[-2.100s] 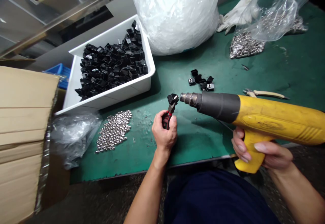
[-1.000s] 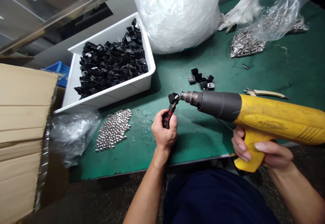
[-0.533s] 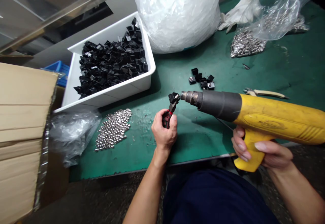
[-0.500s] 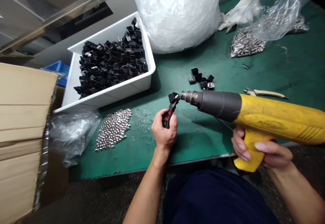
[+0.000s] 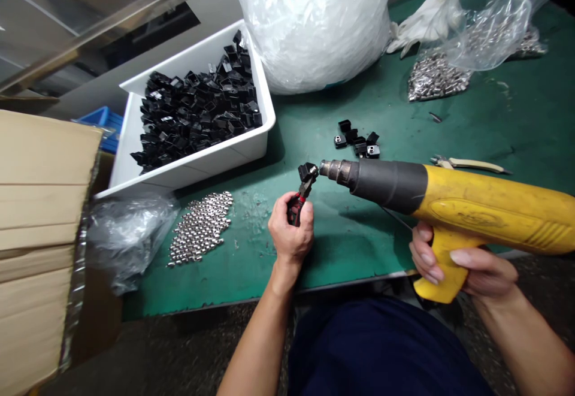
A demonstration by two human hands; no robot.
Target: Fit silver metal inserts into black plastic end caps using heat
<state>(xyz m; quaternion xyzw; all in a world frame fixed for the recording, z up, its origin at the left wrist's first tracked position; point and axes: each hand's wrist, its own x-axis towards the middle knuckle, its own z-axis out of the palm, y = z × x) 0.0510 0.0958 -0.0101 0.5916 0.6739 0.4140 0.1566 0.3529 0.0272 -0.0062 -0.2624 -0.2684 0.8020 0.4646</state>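
My left hand (image 5: 291,228) is closed round the red and black handles of a pair of pliers (image 5: 305,189). At the jaws sits a small black plastic part (image 5: 306,172) with a shiny metal piece at its right side. My right hand (image 5: 462,267) grips the handle of a yellow heat gun (image 5: 494,207). The gun's stepped metal nozzle (image 5: 339,171) points left, right beside the black part. Just beyond the nozzle, several black parts (image 5: 357,141) lie on the green table, some with a metal insert showing.
A white bin (image 5: 211,159) of black parts stands at the back left. Rows of small metal pieces (image 5: 202,228) lie in front of it. Beyond are a large plastic bag (image 5: 314,30), a bag of metal pieces (image 5: 438,75), a glove (image 5: 417,21) and cream-handled pliers (image 5: 476,165). A cardboard box (image 5: 40,240) is left.
Almost nothing differs. Both hands, the pliers with the black part and the heat gun hold the same positions, with the nozzle still beside the part.
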